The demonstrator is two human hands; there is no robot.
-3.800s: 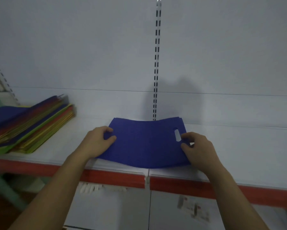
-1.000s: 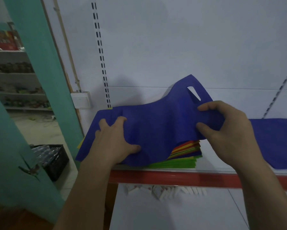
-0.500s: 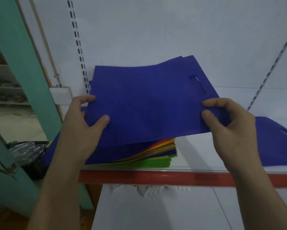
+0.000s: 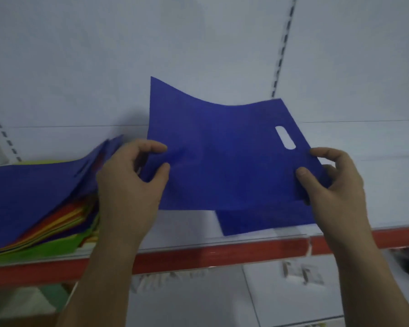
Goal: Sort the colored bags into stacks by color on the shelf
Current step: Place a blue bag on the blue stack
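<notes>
A flat blue bag [image 4: 224, 156] with a cut-out handle slot hangs in the air above the white shelf [image 4: 187, 230]. My left hand [image 4: 130, 182] pinches its left edge and my right hand [image 4: 331, 182] pinches its right edge. Under it, part of a blue stack [image 4: 264, 220] lies flat on the shelf near the front edge. At the left sits the mixed pile [image 4: 38, 208], blue on top with red, orange, yellow and green bags beneath.
The shelf's front edge carries a red strip [image 4: 198, 258] with a clear rail above it. A slotted upright [image 4: 283, 46] runs up the white back wall. Small tags [image 4: 300, 272] hang on the panel below the shelf.
Both hands have carried the blue bag to the right, off the mixed pile, until it hangs over the blue stack. The view has swung right with it.
</notes>
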